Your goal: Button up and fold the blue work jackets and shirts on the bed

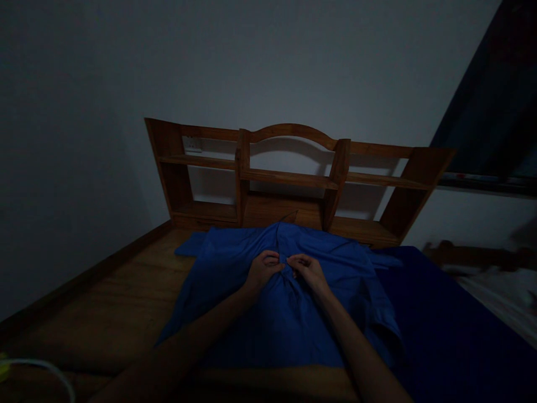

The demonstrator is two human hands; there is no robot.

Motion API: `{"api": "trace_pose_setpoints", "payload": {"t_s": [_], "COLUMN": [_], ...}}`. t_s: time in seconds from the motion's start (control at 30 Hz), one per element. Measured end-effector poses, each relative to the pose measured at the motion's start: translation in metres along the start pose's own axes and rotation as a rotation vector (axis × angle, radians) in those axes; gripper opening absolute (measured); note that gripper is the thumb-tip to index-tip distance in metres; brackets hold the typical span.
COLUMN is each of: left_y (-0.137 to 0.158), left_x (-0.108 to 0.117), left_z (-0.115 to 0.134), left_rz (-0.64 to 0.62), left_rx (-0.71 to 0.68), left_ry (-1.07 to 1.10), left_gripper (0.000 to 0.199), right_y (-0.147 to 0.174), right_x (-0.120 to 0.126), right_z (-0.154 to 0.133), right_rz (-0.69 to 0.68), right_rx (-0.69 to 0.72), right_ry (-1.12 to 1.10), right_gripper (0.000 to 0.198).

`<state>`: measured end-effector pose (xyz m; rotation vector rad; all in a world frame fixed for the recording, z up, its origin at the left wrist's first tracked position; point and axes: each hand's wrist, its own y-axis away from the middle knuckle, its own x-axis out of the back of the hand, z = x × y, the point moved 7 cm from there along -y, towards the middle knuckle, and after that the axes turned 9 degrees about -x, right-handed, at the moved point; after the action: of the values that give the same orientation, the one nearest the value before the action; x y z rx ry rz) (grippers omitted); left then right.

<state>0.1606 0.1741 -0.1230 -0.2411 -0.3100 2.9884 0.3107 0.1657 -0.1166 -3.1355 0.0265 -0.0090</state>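
A blue shirt [243, 330] lies spread over a wooden surface, its sleeves reaching out to both sides near the shelf. Both hands meet at the shirt's middle, along its front strip. My left hand [264, 268] pinches the cloth there, fingers closed. Just to its right, my right hand [308, 271] also pinches the fabric, its fingertips a short way from the left ones. Folds run down from between the hands. Dim light and the fingers hide any button or small part at that spot.
A wooden shelf unit [289, 178] with an arched top stands against the wall behind the shirt. Bare boards [126, 291] show at the left. Dark blue cloth [444, 330] covers the right side. A pale cable [42, 362] curves at the lower left.
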Motion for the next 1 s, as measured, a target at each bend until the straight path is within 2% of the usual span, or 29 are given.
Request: {"api": "trace_pose_setpoints", "payload": {"t_s": [0.2, 0.57, 0.73, 1.0], "left_y": [-0.001, -0.004, -0.004, -0.004], "left_x": [0.000, -0.002, -0.003, 0.002], "left_z": [0.001, 0.006, 0.005, 0.000], "left_rz": [-0.018, -0.080, -0.093, -0.034], "left_rx": [-0.038, -0.212, -0.210, -0.132], "left_ry": [-0.002, -0.128, -0.129, -0.099], "left_gripper": [0.040, 0.031, 0.032, 0.041], "right_y": [0.000, 0.004, 0.003, 0.008], "right_x": [-0.001, 0.001, 0.002, 0.002], "right_z": [0.002, 0.005, 0.003, -0.008], "right_rz": [-0.009, -0.006, 0.024, 0.112], "right_rx": [-0.054, -0.111, -0.063, 0.108], "right_ry": [-0.024, -0.020, 0.037, 0.209], "right_gripper": [0.040, 0.040, 0.037, 0.026]}}
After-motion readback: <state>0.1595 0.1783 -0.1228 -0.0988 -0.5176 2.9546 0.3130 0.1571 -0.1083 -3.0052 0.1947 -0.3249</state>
